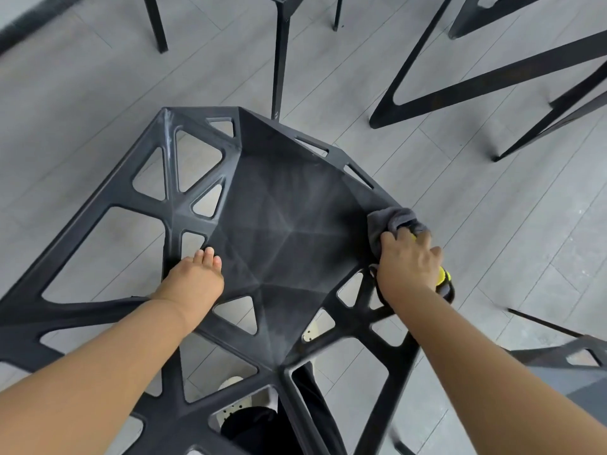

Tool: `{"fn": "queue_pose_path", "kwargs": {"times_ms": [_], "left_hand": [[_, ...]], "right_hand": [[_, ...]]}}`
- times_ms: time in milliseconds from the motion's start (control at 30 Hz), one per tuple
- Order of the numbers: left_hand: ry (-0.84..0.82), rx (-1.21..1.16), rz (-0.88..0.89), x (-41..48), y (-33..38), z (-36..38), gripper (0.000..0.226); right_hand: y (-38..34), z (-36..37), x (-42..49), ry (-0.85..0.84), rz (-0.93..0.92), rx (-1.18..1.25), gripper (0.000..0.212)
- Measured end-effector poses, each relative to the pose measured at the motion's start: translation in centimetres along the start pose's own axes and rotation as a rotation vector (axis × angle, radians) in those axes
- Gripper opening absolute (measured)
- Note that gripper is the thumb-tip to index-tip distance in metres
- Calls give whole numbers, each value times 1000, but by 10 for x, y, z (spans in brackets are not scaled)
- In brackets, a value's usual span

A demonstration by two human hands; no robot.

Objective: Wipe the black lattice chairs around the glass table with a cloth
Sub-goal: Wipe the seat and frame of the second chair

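Observation:
A black lattice chair (282, 224) fills the middle of the view, seen from above, its solid seat ringed by triangular cut-outs. My left hand (193, 280) rests on the seat's left side, its fingers curled over a bar of the lattice. My right hand (409, 261) holds a grey cloth (389, 221) against the seat's right edge. Something yellow and black (445, 280) shows under that hand; I cannot tell what it is.
Black legs of another chair (281, 57) stand on the grey plank floor ahead. The V-shaped black table legs (492, 80) spread at the upper right. Part of a further lattice chair (565, 353) shows at the right edge. My feet show through the lattice below.

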State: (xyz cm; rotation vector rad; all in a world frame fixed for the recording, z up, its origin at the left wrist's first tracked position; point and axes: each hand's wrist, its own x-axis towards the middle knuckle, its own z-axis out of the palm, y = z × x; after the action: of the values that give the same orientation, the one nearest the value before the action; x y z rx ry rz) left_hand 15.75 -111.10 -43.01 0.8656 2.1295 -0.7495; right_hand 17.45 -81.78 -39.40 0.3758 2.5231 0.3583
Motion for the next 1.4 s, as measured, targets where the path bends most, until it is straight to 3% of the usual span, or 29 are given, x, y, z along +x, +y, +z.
{"fn": "queue_pose_path", "kwargs": {"times_ms": [133, 333, 600, 767, 833, 967, 1100, 1133, 1200, 1300, 1367, 1400], "left_hand": [[6, -32, -13, -1, 1, 0, 59], [55, -11, -23, 0, -3, 9, 61], [52, -15, 43, 0, -5, 11, 62], [125, -111, 14, -4, -6, 3, 67], [247, -121, -49, -3, -7, -1, 71], [146, -104, -51, -6, -7, 6, 70], [97, -77, -66, -8, -9, 3, 72], [214, -56, -25, -6, -8, 14, 69], [120, -141, 13, -3, -6, 17, 64], [121, -114, 34, -2, -7, 17, 66], [111, -149, 12, -3, -10, 17, 66], [166, -170, 8, -2, -8, 17, 65]], "right_hand": [[12, -1, 1, 18, -85, -48, 33], [-32, 2, -9, 46, 147, 115, 23], [-178, -9, -21, 51, -180, 351, 29], [-125, 0, -12, 180, -456, 220, 26], [-86, 5, -5, 160, -401, 180, 25], [-23, 15, -12, 47, -11, 176, 47], [-57, 13, -12, 53, 254, 262, 59], [-81, 11, -13, 78, 205, 295, 58], [-125, 12, -16, 176, -50, 318, 52], [-146, 8, -2, 250, -414, 241, 46], [-131, 2, 21, 300, -489, 163, 57], [-120, -2, 36, 327, -431, 146, 62]]}}
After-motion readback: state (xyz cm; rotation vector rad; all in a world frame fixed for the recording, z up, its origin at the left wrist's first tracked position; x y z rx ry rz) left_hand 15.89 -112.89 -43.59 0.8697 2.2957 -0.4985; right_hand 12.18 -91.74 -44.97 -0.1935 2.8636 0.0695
